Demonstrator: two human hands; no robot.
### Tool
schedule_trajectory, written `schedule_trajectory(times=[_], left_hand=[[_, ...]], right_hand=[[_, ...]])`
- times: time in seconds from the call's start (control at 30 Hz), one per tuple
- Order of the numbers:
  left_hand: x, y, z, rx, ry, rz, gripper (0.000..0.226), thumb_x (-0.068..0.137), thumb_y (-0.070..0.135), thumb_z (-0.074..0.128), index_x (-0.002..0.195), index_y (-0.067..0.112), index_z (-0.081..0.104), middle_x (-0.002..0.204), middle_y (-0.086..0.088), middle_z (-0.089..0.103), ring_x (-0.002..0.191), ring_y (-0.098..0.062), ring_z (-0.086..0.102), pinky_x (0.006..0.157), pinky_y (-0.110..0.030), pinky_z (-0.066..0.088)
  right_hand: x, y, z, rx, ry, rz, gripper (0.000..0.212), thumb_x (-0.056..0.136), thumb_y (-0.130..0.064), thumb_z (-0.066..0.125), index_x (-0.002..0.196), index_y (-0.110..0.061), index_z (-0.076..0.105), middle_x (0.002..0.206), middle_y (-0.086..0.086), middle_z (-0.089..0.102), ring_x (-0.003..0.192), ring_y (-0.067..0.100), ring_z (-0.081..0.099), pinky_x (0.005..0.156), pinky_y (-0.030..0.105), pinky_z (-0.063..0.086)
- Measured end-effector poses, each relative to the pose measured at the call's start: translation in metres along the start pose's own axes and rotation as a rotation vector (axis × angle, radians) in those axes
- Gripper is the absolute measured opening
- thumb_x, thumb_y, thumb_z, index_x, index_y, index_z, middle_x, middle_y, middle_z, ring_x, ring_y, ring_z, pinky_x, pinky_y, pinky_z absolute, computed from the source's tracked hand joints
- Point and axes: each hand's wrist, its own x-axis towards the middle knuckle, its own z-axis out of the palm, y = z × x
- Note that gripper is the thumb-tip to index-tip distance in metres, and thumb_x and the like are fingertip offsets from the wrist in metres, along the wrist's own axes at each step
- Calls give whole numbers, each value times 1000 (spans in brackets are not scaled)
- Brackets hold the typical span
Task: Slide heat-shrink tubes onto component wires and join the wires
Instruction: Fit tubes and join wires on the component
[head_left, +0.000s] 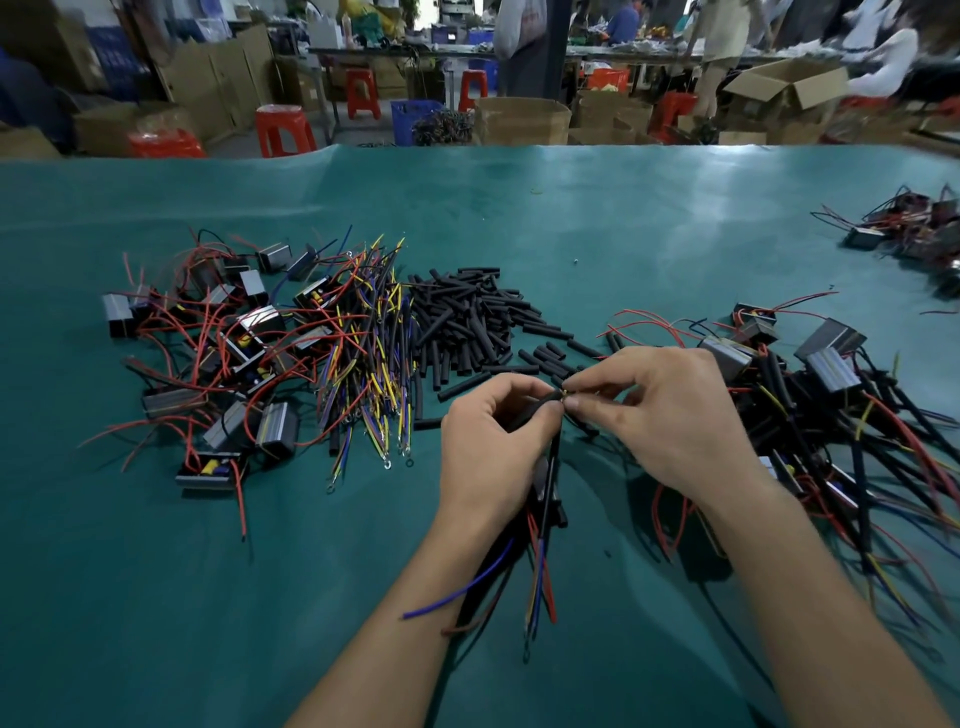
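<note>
your left hand (493, 441) pinches a black tube (535, 408) | your right hand (670, 415) pinches wire ends (565, 397) | tubes pile (467, 322) behind

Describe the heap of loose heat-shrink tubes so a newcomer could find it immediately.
Start at the teal table cover. Between the bundle of coloured wires and the person's hands lies the heap of heat-shrink tubes: short, plain black sleeves, with no coloured wire or metal box attached.
</note>
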Motion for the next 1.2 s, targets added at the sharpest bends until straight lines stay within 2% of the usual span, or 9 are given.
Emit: schedule_trajectory(times=[0.13, 0.23, 0.37, 0.47, 0.57, 0.7, 0.77, 0.9, 1.2], left_hand=[[0, -1, 1, 2, -1, 13, 8, 83, 1, 76, 83, 9, 74, 74, -4, 73, 65, -7, 59, 66, -25, 49], [-2, -2, 1, 26, -8, 38, 9, 83, 2, 75, 83, 11, 75, 75, 2, 74, 67, -5, 64, 69, -23, 51], [-5, -1, 3, 54, -24, 78, 12, 83, 4, 75, 83, 15, 75, 77, 5, 75, 72, -4, 67, 73, -22, 53], [-5, 0, 3, 39, -36, 81, 13, 83, 3, 74, 84, 16, 75, 78, 5, 75, 72, -4, 67, 73, -21, 52], [-2, 1, 1, 13, 2, 56, 13, 80, 3, 72, 84, 15, 75, 78, 4, 75, 71, -5, 65, 72, -23, 53], [0, 1, 0, 8, 35, 45, 15, 72, 11, 64, 82, 19, 72, 78, 4, 74, 71, -8, 66, 71, -23, 54], [0, 0, 1, 11, 43, 46, 15, 73, 12, 63, 84, 18, 72, 79, 1, 75, 72, -12, 67, 72, -29, 56], [-1, -1, 0, 12, 50, 58, 16, 77, 8, 64, 85, 19, 72, 80, 1, 75, 74, -13, 68, 74, -30, 57], [-1, 0, -1, 49, 66, 76, 20, 82, -6, 67, 86, 12, 72, 77, 6, 72, 69, -7, 64, 68, -21, 51]], right_hand=[[-1, -2, 1, -95, 2, -26, 4, 81, -21, 84, 82, -24, 82, 70, -14, 69, 67, -4, 60, 64, 8, 39], [-1, -4, 4, -92, -18, 77, 10, 79, -22, 83, 70, -25, 78, 60, -11, 68, 61, 5, 62, 63, 23, 47], [5, -1, 3, 293, -113, 465, 16, 76, -14, 78, 61, -12, 73, 53, 0, 63, 47, 13, 54, 51, 26, 41], [5, -2, 6, 516, -98, 588, 18, 76, -8, 73, 58, -9, 68, 53, 3, 58, 45, 15, 49, 45, 25, 36], [4, -6, 17, 590, -71, 552, 21, 83, -2, 68, 66, -15, 68, 59, 0, 61, 54, 12, 56, 49, 23, 44], [3, -4, 19, 765, -124, 506, 27, 87, 10, 63, 103, -11, 69, 74, 1, 69, 70, 15, 66, 63, 28, 57], [1, -3, 18, 754, -152, 469, 33, 85, 12, 67, 110, -10, 71, 84, 6, 70, 76, 17, 67, 70, 33, 58], [-1, -3, 16, 854, -140, 513, 31, 83, 13, 73, 107, -4, 68, 81, 9, 70, 75, 21, 69, 78, 43, 62], [-1, -7, 20, 878, -118, 548, 27, 84, 9, 75, 97, -6, 57, 72, 11, 66, 61, 21, 67, 60, 37, 63]])
